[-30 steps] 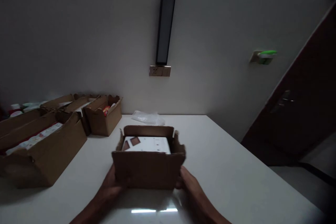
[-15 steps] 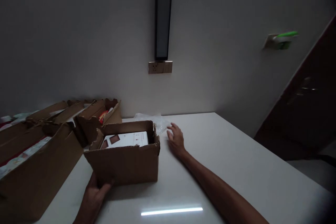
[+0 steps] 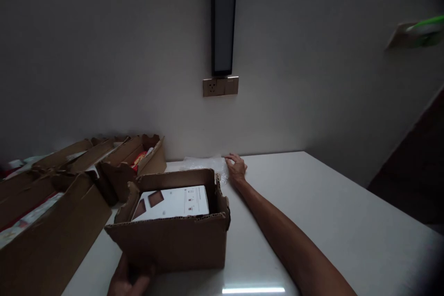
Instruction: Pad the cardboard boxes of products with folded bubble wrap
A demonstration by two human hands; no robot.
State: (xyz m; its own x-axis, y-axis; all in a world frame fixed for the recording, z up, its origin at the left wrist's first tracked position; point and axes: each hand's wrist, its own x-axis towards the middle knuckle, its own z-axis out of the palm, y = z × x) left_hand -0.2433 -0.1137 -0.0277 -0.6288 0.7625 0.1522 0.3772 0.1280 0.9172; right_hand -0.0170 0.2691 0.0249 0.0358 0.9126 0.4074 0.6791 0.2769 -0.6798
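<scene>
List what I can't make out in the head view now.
All head view:
Left hand: some fingers hidden by open cardboard box.
Box floor: hidden by near wall and white carton.
Carton's fine print: too small.
Green wall item: blurred, cut by right edge.
Black-framed wall panel: top cut by upper edge.

We are seeing our left hand [image 3: 130, 280] partly cut by the bottom edge | we are not discerning whether our right hand [image 3: 236, 167] is touching the clear plastic [image 3: 204, 163] | we are finding print on the white box [image 3: 175, 202] illegible | a green object [image 3: 429, 27] is blurring
</scene>
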